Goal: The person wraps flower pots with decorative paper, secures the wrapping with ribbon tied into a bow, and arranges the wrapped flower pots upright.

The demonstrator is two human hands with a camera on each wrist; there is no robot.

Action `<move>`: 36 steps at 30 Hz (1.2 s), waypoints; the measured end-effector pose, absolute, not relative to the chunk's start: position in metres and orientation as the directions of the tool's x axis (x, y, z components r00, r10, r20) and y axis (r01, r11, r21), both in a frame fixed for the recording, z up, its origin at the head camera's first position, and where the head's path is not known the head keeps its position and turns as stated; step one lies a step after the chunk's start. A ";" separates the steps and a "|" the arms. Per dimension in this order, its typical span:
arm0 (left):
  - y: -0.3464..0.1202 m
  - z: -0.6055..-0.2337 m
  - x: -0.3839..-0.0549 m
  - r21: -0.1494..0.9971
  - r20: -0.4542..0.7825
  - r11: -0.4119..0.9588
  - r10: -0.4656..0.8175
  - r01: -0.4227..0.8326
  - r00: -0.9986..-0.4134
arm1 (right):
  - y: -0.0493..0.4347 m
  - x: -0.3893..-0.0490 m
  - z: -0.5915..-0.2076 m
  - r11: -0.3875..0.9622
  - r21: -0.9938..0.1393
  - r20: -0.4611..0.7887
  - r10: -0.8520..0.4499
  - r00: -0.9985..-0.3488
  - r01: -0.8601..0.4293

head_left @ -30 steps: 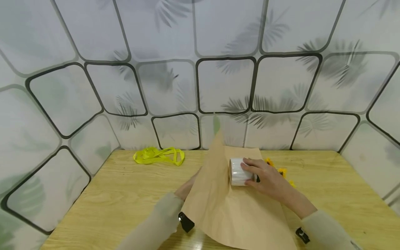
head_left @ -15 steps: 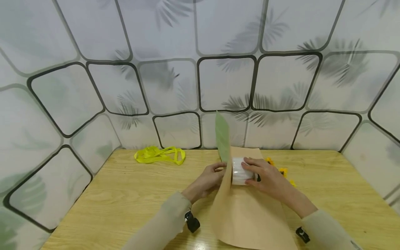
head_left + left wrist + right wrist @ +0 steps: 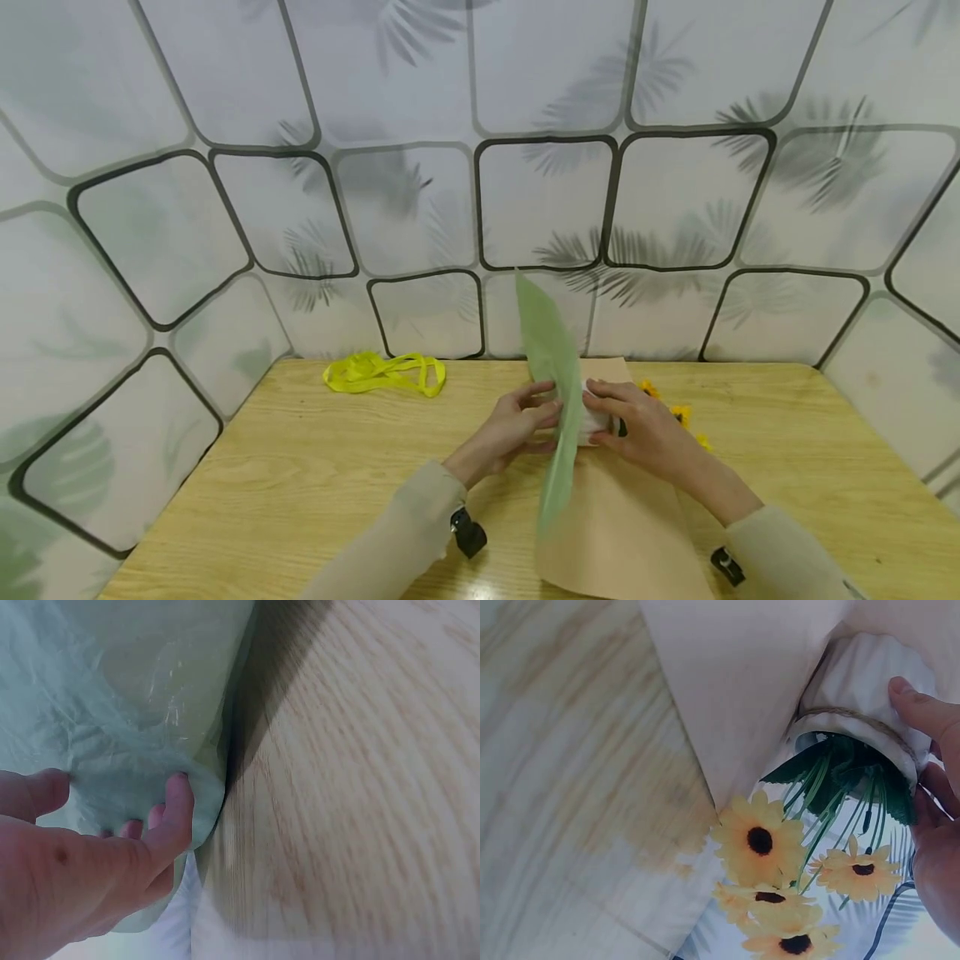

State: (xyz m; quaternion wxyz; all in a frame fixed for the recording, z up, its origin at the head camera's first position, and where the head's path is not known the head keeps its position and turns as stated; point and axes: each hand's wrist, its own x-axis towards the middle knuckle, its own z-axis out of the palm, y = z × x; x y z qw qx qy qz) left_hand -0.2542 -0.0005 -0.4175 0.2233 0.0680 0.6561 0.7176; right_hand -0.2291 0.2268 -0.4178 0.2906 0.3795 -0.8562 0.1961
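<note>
White flowerpot [image 3: 870,675] lying on its side just right of the centre of the head view, on brown paper [image 3: 626,529]. Its long axis runs left to right: the base faces left, the mouth and flowers [image 3: 760,840] face right. The right hand [image 3: 647,427] is nearer, gripping the pot from the right with thumb and fingers curled round it.

To the left of the base, a raised flap of green paper [image 3: 546,342] stands nearly upright between the pot and the left hand [image 3: 517,423]. That hand rests its fingertips against the flap from the left, thumb and forefinger spread apart, the fingers loosely bent.

Counted: two hands, one pot with one twine band [image 3: 851,713], and four yellow flower heads in the right wrist view. One tangle of yellow ribbon [image 3: 381,375] lies left of centre at the back of one wooden table [image 3: 322,467]. Brown and green may be two faces of one sheet; I cannot tell.
</note>
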 end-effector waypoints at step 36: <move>0.010 -0.415 -0.249 0.998 -0.053 0.050 0.383 -0.036 -0.922 | 0.237 -0.224 -0.405 0.627 -0.379 0.621 -0.373 -0.689 -0.681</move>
